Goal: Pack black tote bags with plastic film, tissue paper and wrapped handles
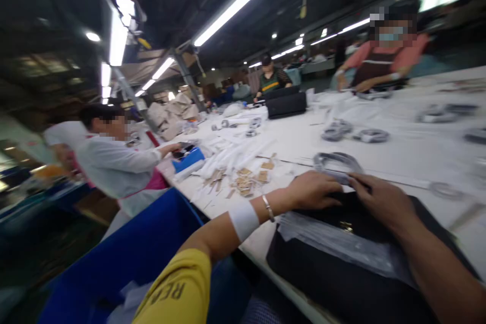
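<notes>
A black bag (322, 268) lies on the near right of the table, with a small gold-coloured clasp (346, 227) and a clear plastic strip (341, 245) across its front. My left hand (317, 190) is at its top edge, fingers bent over the black material. Facing it, my right hand (383, 201) has thumb and fingers closed at the same edge, by the near end of a grey wrapped loop (337, 161). The fingers cover the exact spot of each grip. Between the hands a bit of white shows.
Brown card scraps (245, 182) and white strips (231, 154) litter the table (292, 147). Several grey coils (336, 130) lie farther off, with another black bag (286, 104) at the back. A blue bin (129, 258) stands at my left. Co-workers sit around the table.
</notes>
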A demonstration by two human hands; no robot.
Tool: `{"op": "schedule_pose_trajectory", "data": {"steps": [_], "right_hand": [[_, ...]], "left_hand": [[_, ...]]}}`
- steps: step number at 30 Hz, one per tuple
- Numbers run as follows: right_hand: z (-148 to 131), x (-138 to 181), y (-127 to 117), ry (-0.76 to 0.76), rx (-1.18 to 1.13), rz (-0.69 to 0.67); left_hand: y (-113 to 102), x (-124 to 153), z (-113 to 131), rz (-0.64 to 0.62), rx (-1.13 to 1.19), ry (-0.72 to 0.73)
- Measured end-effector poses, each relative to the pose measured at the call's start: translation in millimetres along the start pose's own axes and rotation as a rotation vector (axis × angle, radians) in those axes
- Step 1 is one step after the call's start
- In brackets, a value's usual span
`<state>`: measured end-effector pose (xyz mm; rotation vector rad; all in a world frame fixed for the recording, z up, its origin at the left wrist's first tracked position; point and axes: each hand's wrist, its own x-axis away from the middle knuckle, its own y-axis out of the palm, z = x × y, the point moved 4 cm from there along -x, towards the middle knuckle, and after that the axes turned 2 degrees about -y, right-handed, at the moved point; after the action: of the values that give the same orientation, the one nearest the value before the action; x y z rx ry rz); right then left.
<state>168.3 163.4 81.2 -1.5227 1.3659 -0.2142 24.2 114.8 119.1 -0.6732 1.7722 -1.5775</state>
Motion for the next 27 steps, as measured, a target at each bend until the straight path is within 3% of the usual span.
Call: {"op": "schedule_pose_trajectory", "data": {"steps": [3, 7, 9, 12, 18, 23, 27], "right_hand": [[22, -9, 8, -0.015, -0.019, -0.120], [16, -12, 11, -0.023, -0.065, -0.217], [12, -10, 11, 0.011, -0.038, -0.310], [13, -6, 11, 0.088, 0.044, -0.400], [17, -4, 20, 0.130, 0.068, -0.461], [20, -4, 23, 0.110, 0.026, -0.460], [19, -5, 22, 0.088, 0.008, -0.408]], "left_hand": [[9, 12, 3, 0.062, -0.041, 0.065], [13, 28, 23, 0.065, -0.142, 0.193], [14, 29, 23, 0.093, -0.149, 0.134], [17, 23, 6, 0.101, -0.108, -0.079], [39, -15, -39, -0.197, -0.025, -0.433], [54, -63, -60, -0.394, 0.017, -0.403], [66, -79, -68, -0.483, 0.034, -0.364]]}}
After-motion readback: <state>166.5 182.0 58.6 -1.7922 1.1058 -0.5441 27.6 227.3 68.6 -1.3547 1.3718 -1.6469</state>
